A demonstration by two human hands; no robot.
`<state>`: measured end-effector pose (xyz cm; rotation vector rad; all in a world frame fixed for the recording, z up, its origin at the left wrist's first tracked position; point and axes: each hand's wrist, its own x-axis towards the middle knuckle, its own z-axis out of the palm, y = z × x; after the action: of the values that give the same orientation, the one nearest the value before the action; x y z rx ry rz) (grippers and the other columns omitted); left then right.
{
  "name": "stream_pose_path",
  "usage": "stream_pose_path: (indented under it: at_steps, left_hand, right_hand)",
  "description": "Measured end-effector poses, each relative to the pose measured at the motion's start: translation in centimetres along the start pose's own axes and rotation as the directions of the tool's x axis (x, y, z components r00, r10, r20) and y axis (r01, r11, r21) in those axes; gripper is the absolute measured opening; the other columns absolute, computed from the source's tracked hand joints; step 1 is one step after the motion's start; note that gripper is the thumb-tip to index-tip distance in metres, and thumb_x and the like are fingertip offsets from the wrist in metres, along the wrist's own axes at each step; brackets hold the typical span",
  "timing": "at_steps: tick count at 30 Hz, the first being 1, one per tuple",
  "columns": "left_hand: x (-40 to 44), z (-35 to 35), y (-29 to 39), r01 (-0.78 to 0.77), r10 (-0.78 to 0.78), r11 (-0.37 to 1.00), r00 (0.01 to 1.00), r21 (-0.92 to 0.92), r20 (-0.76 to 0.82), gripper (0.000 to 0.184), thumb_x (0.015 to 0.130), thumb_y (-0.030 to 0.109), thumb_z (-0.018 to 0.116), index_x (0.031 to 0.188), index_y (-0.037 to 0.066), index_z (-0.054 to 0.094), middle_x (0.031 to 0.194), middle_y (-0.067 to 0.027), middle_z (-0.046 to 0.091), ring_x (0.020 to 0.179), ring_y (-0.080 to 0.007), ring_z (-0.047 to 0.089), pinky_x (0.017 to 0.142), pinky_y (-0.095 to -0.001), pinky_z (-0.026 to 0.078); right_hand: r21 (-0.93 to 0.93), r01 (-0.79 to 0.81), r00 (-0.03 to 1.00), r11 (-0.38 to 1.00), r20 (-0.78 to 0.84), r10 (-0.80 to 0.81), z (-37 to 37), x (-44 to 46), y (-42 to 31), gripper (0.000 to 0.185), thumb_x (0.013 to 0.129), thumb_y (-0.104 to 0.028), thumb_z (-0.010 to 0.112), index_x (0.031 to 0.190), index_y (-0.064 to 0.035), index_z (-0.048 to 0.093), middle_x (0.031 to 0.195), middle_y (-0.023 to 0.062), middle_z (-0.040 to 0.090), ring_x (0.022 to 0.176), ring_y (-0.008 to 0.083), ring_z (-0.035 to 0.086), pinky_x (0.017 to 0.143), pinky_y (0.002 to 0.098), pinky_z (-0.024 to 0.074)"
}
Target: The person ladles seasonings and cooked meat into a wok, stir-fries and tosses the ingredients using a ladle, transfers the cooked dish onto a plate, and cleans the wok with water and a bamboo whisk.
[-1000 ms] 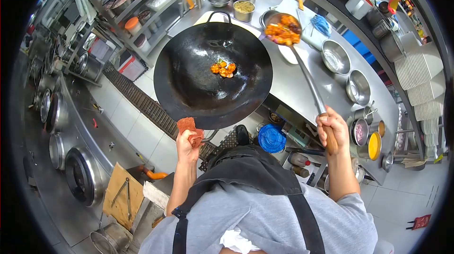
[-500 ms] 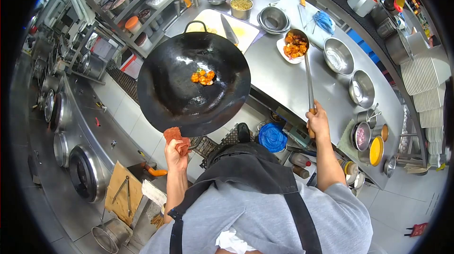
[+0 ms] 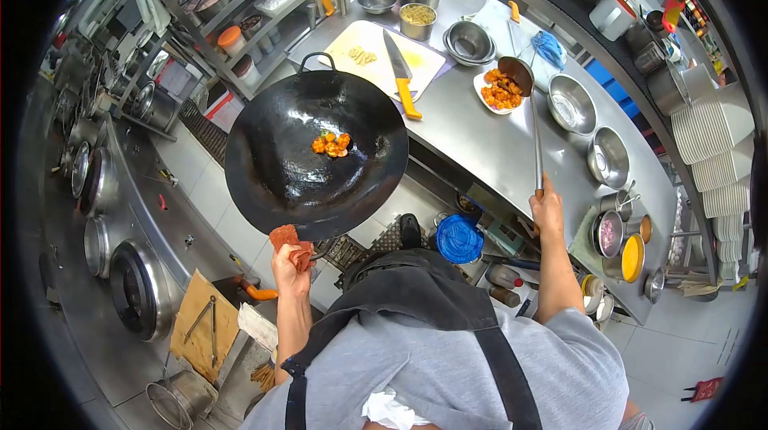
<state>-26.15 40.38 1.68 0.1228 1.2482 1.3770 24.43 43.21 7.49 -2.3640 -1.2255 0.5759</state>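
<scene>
My left hand (image 3: 292, 272) is closed around a folded reddish cloth (image 3: 285, 240) at the near handle of a large black wok (image 3: 264, 134). A few orange-glazed pieces (image 3: 331, 144) lie in the wok, which is held out over the floor beside the counter. My right hand (image 3: 547, 210) grips the handle of a ladle (image 3: 538, 150). The ladle's dark bowl is tilted over the back edge of a small white dish (image 3: 502, 110). Glazed orange pieces (image 3: 498, 92) are heaped in that dish.
On the steel counter (image 3: 480, 142) are a cutting board (image 3: 352, 38), an orange-handled knife (image 3: 408, 98) and several metal bowls (image 3: 571, 102). A yellow-filled container (image 3: 632, 258) stands near the right end. Stacked white plates (image 3: 712, 130) are at right; a blue-lined bin (image 3: 459, 238) is below.
The wok has shifted slightly left and toward me, uncovering the knife's handle. The ladle's bowl has turned and moved right, showing more of the food in the white dish.
</scene>
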Motion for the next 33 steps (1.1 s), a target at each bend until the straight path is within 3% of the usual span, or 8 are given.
stream_pose_path:
  at_steps: [8, 10, 17, 23, 26, 28, 29, 33]
  left_hand:
    - [0.0, -1.3, 0.5, 0.004, -0.004, 1.0, 1.0, -0.009, -0.011, 0.021, 0.073, 0.011, 0.052, 0.094, 0.007, 0.054, 0.075, -0.0098, 0.063, 0.062, -0.0215, 0.061, 0.046, -0.0326, 0.043]
    - [0.1, -1.5, 0.6, -0.009, 0.009, 1.0, 1.0, 0.007, -0.025, 0.021, 0.074, 0.011, 0.052, 0.094, 0.007, 0.054, 0.075, -0.01, 0.063, 0.062, -0.0213, 0.061, 0.045, -0.0322, 0.042]
    - [0.4, -1.7, 0.7, -0.032, 0.032, 0.999, 0.999, 0.012, -0.016, 0.015, 0.071, 0.013, 0.054, 0.084, 0.006, 0.055, 0.071, -0.009, 0.061, 0.064, -0.0209, 0.059, 0.05, -0.0305, 0.038]
    - [0.9, -2.4, 0.4, -0.025, 0.025, 0.999, 1.0, -0.034, -0.018, 0.022, 0.074, 0.011, 0.052, 0.095, 0.006, 0.053, 0.075, -0.0103, 0.063, 0.062, -0.0214, 0.062, 0.045, -0.0319, 0.042]
    - [0.9, -2.7, 0.3, -0.004, 0.004, 1.0, 1.0, -0.008, -0.026, 0.021, 0.073, 0.012, 0.053, 0.093, 0.005, 0.054, 0.074, -0.0098, 0.063, 0.062, -0.021, 0.062, 0.046, -0.031, 0.043]
    - [0.3, -2.2, 0.5, -0.02, 0.02, 1.0, 0.999, -0.007, -0.033, 0.021, 0.073, 0.012, 0.054, 0.092, 0.005, 0.055, 0.074, -0.009, 0.063, 0.062, -0.0199, 0.061, 0.047, -0.0311, 0.045]
    - [0.7, -2.5, 0.4, -0.019, 0.018, 1.0, 0.999, -0.018, -0.046, 0.021, 0.073, 0.012, 0.054, 0.092, 0.005, 0.055, 0.074, -0.009, 0.063, 0.062, -0.0199, 0.061, 0.047, -0.0311, 0.045]
    - [0.4, -3.1, 0.2, 0.028, -0.028, 1.0, 0.999, 0.01, -0.024, 0.026, 0.073, 0.013, 0.055, 0.099, 0.006, 0.055, 0.073, -0.0075, 0.063, 0.061, -0.0178, 0.06, 0.048, -0.0317, 0.046]
  right_hand:
    - [-0.12, 0.156, 0.984, 0.981, -0.073, -0.165, -0.7, -1.0, 2.1, 0.061, 0.075, -0.004, 0.053, 0.135, -0.0024, 0.042, 0.084, 0.027, 0.061, 0.082, 0.0428, 0.06, 0.076, 0.0487, 0.0446]
    - [-0.11, 0.311, 0.933, 0.944, -0.152, -0.325, -0.2, -1.3, 3.1, 0.059, 0.075, -0.003, 0.052, 0.134, -0.0047, 0.043, 0.072, 0.0238, 0.057, 0.066, 0.0391, 0.058, 0.067, 0.0452, 0.0456]
    - [-0.148, 0.242, 0.965, 0.959, -0.064, -0.253, 0.2, -3.0, 2.3, 0.059, 0.074, -0.001, 0.054, 0.132, 0.0002, 0.042, 0.089, 0.0272, 0.06, 0.084, 0.0431, 0.06, 0.076, 0.0485, 0.0452]
    - [-0.145, 0.306, 0.917, 0.941, -0.22, -0.332, 1.9, -2.9, 3.4, 0.059, 0.074, 0.0, 0.055, 0.132, 0.0008, 0.042, 0.089, 0.0271, 0.06, 0.082, 0.043, 0.059, 0.076, 0.047, 0.0462]
    - [0.015, 0.207, 0.966, 0.978, -0.163, -0.202, 2.5, -2.2, 2.5, 0.06, 0.076, 0.0, 0.054, 0.134, 0.0029, 0.039, 0.084, 0.0228, 0.061, 0.067, 0.0361, 0.061, 0.063, 0.0417, 0.0495]
    - [0.502, 0.006, 0.999, 0.865, -0.039, 0.016, 2.6, -2.3, 0.6, 0.066, 0.076, -0.001, 0.054, 0.138, 0.0052, 0.033, 0.079, 0.015, 0.059, 0.051, 0.0244, 0.057, 0.044, 0.035, 0.0467]
    - [0.494, 0.009, 1.0, 0.87, -0.03, 0.006, 2.3, -2.5, -0.2, 0.066, 0.076, -0.001, 0.054, 0.138, 0.0052, 0.033, 0.079, 0.015, 0.059, 0.051, 0.0244, 0.057, 0.044, 0.035, 0.0467]
    - [0.913, -0.095, 0.996, 0.396, 0.088, 0.034, 1.7, -3.4, -2.3, 0.06, 0.078, -0.005, 0.059, 0.131, 0.006, 0.032, 0.077, 0.0109, 0.055, 0.044, 0.0163, 0.05, 0.031, 0.0268, 0.0391]
